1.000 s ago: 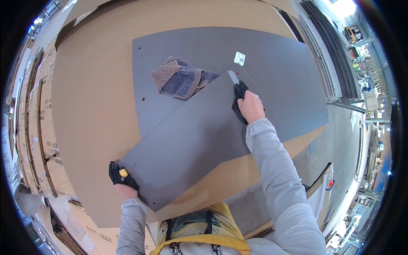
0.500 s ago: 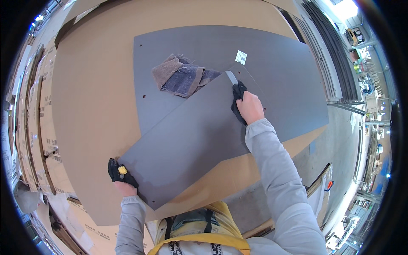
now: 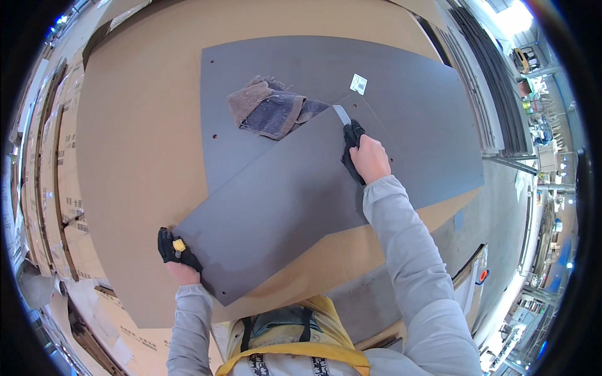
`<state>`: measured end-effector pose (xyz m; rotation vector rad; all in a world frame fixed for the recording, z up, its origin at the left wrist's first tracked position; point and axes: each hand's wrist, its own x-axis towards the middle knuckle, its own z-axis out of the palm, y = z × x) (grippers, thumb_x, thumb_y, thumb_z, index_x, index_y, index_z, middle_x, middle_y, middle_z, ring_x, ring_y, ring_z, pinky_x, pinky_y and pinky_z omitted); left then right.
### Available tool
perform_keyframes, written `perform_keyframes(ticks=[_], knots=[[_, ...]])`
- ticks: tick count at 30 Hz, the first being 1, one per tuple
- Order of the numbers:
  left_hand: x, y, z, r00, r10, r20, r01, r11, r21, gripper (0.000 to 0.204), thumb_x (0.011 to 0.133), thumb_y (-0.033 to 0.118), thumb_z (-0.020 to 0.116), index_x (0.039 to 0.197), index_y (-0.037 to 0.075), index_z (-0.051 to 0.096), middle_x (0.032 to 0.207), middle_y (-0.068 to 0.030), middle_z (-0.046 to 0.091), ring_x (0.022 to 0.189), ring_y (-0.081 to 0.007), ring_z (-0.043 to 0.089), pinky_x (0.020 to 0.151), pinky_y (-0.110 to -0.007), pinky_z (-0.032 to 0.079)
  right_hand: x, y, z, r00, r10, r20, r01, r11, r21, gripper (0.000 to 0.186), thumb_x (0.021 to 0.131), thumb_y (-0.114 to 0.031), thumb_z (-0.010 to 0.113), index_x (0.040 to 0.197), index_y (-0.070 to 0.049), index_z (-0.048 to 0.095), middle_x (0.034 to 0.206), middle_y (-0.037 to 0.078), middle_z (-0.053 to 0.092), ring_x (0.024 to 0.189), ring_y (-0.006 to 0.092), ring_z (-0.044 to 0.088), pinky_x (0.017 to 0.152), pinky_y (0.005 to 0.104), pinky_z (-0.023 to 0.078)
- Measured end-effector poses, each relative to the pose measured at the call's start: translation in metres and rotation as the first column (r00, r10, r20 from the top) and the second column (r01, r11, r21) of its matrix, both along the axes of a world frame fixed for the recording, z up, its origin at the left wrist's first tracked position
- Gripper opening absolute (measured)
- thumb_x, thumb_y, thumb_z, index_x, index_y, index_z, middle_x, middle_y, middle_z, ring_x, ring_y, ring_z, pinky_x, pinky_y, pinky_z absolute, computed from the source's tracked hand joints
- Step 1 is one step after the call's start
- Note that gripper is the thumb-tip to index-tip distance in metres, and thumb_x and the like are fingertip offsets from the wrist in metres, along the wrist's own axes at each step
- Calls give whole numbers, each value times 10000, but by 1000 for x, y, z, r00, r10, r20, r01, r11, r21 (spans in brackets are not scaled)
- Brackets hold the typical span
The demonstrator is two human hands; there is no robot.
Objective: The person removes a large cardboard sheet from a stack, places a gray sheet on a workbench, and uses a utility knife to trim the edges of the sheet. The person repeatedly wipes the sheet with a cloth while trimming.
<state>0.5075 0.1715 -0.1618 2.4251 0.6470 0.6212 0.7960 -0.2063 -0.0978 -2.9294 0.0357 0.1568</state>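
A dark grey panel (image 3: 269, 200) with an angled outline lies slantwise across a larger grey panel (image 3: 433, 125). My right hand (image 3: 367, 156), in a black fingerless glove, is closed round a flat, light-grey, strip-like tool (image 3: 342, 114). That tool's tip lies at the upper panel's far corner. At the same panel's near-left edge is my left hand (image 3: 180, 257), also gloved, its fingers curled about a small yellow object (image 3: 179, 245) whose kind I cannot make out. A crumpled purple-brown cloth (image 3: 269, 113) rests on the larger panel, left of the tool.
Brown cardboard (image 3: 138, 163) lies beneath both panels. A small white label (image 3: 358, 84) is stuck near the far corner. Stacked cartons (image 3: 72, 182) stand at the left. Long dark boards (image 3: 495, 81) are piled at the right, beside the concrete floor (image 3: 451, 244).
The view has shifted slightly. Both hands keep nearly the same places on the upper panel, and the tool stays at its far corner.
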Motion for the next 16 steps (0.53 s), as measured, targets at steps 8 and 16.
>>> perform_keyframes(ticks=[8, 16], knots=[[0, 2, 0, 1000, -8, -3, 8, 1000, 7, 381, 932, 101, 497, 1276, -63, 497, 1296, -223, 528, 1233, -347, 481, 1066, -386, 343, -3, 2, 1, 1000, -14, -8, 14, 1000, 15, 216, 815, -197, 603, 886, 6, 615, 906, 227, 654, 871, 413, 628, 785, 483, 510], [0, -1, 2, 1000, 11, 28, -9, 998, -67, 384, 944, 154, 504, 1267, -52, 510, 1306, -228, 520, 1237, -368, 476, 1066, -408, 338, -4, 7, 2, 1000, 1, 4, -1, 1000, -8, 202, 814, -192, 602, 884, -3, 621, 912, 223, 656, 877, 414, 630, 781, 481, 513]])
